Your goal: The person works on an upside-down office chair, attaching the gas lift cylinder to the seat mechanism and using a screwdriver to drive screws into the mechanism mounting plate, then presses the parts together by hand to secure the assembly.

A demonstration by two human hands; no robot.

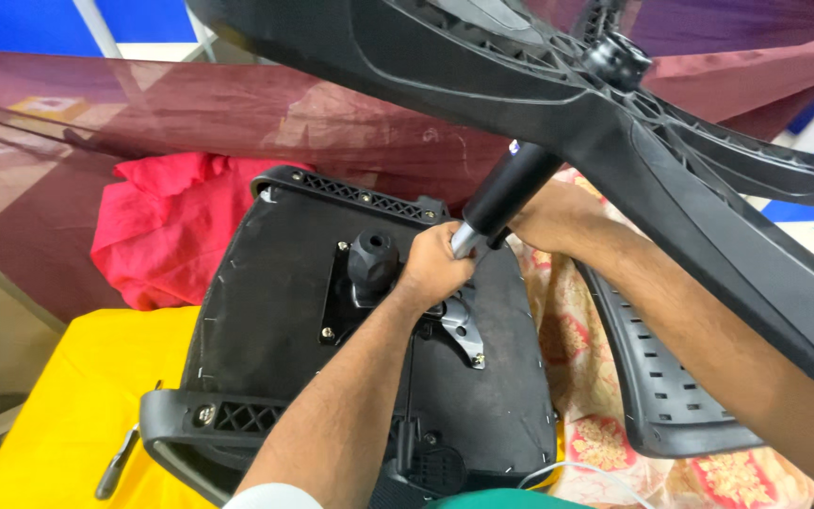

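A: Head view, looking down on an upturned seat (266,311). Left hand (437,267) wrapped tight round the lower, silvery end of the gas column (499,200), right at the seat's metal plate (459,325).

B: And the right hand (558,219)?

A: Just behind the column, touching it from the far side. Fingers hidden, so cannot tell whether closed round it or only pressed against it.

B: Above the grip?

A: Column rising at a slant up to the hub of a black star base (614,104), spokes spreading wide overhead and down to the right.

B: Left of the grip?

A: Black knob (372,259) just beside the left knuckles, standing on the same plate. Further left, red cloth (167,226) bunched past the seat's edge.

B: Below the grip?

A: Plate's bracket with screws, then a lever (409,415) running down toward the near edge of the seat. Armrest (209,424) bolted on at lower left, yellow sheet (87,396) under it, with a small dark tool (117,462) lying there.

B: Right of the grip?

A: Curved slotted black panel (661,386) on patterned fabric (567,349), well under the right forearm.
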